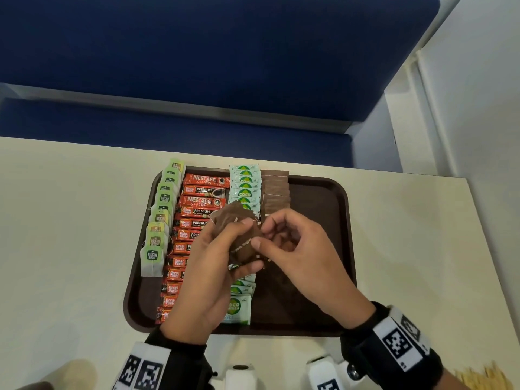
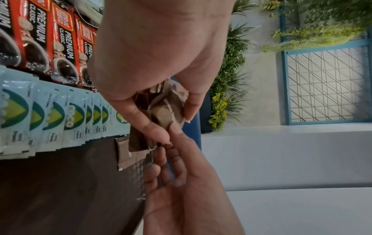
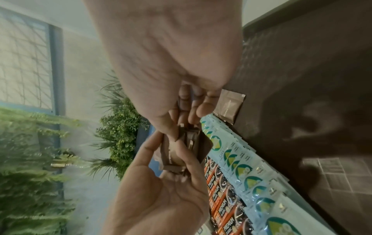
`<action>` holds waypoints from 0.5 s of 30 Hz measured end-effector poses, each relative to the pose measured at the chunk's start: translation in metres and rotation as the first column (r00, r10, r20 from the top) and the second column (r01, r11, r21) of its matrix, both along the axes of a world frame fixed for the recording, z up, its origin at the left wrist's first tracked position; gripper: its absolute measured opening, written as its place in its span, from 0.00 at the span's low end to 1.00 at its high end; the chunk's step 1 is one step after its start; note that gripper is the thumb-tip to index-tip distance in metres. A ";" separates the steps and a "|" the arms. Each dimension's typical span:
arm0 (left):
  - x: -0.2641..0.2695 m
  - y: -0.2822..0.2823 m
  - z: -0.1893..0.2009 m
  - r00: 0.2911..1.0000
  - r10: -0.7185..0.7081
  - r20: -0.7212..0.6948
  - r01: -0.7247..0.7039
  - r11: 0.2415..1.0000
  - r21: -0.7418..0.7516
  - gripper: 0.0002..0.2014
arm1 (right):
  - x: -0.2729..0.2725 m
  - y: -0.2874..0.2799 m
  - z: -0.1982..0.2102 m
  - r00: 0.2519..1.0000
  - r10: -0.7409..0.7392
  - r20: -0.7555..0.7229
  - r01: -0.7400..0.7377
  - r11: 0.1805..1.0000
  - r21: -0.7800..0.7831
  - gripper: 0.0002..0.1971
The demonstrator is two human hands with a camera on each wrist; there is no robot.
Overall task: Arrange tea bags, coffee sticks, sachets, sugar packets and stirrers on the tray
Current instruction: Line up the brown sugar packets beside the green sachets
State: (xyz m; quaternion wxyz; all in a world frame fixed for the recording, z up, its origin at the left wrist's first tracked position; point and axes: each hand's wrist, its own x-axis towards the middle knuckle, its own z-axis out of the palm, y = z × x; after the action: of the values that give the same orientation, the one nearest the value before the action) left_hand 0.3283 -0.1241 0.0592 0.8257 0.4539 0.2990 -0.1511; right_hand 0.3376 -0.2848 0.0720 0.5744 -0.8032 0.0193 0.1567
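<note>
Left hand (image 1: 208, 266) grips the brown packets (image 1: 242, 235); right hand (image 1: 298, 249) pinches one off. The started brown row (image 1: 274, 190) lies just beyond the right fingertips, nearer that hand.

coffee sticks (image 1: 180, 249) partly behind left hand (image 1: 208, 266), stirrers (image 1: 484, 377) perhaps, blurred, cut off

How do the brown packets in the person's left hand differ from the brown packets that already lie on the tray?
The brown packets in the left hand are a loose, crumpled bunch held above the tray; the brown packets on the tray lie flat in an overlapping column beside the Coco sachets. The left hand grips the bunch and the right hand picks at it; no hand touches the laid column. Both are the same brown colour.
</note>
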 end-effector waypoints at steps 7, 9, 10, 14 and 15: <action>-0.002 0.004 -0.002 0.999 0.045 -0.014 -0.045 0.999 -0.001 0.15 | 0.005 -0.005 -0.002 0.973 -0.092 -0.212 0.134 0.972 0.192 0.06; -0.004 0.003 -0.001 0.998 0.061 0.022 -0.062 0.997 0.038 0.15 | 0.006 -0.006 -0.002 0.962 -0.097 -0.256 0.170 0.945 0.280 0.11; -0.004 0.003 -0.001 0.997 0.064 0.050 -0.067 0.995 0.074 0.16 | 0.006 -0.006 -0.002 0.961 -0.086 -0.263 0.164 0.943 0.291 0.13; -0.006 0.002 0.000 0.992 0.051 0.118 -0.071 0.982 0.174 0.17 | 0.007 -0.007 -0.001 0.964 -0.037 -0.263 0.101 0.968 0.232 0.10; -0.005 0.002 0.001 0.992 0.049 0.118 -0.069 0.982 0.176 0.17 | 0.008 -0.008 0.000 0.967 -0.024 -0.254 0.079 0.975 0.207 0.08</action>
State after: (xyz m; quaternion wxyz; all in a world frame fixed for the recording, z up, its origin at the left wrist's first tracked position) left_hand 0.3229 -0.1219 0.0597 0.8011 0.5254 0.2774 -0.0730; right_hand 0.3455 -0.2928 0.0719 0.6550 -0.7091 0.0954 0.2429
